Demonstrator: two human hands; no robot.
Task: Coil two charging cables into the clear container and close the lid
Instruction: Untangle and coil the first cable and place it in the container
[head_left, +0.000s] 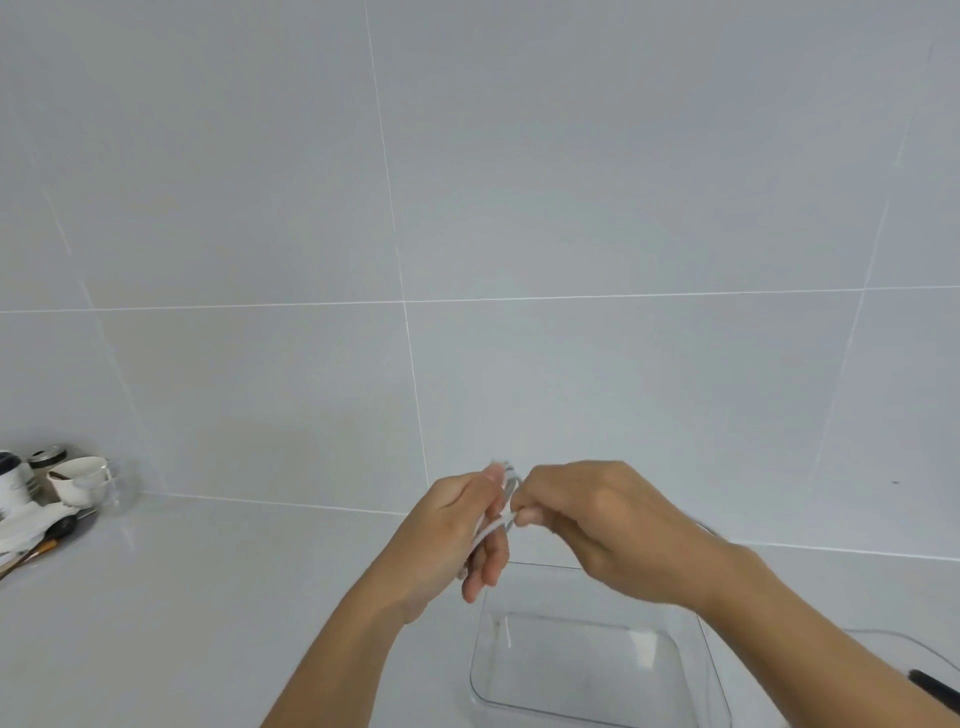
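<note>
White cable (496, 525), light and limp, pinched between left hand (457, 535) and right hand (592, 525) above open clear container (483, 670) at table's near edge; likeliest springy, best gripped across gathered loops.

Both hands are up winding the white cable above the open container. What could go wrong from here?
1. The white cable is pinched only between the left hand and right hand; if either lets go, the loops may spring open.
2. The hands hang over the back edge of the clear container, so a dropped coil might land on the counter.
3. A black item lies near the right forearm and may get knocked.
</note>
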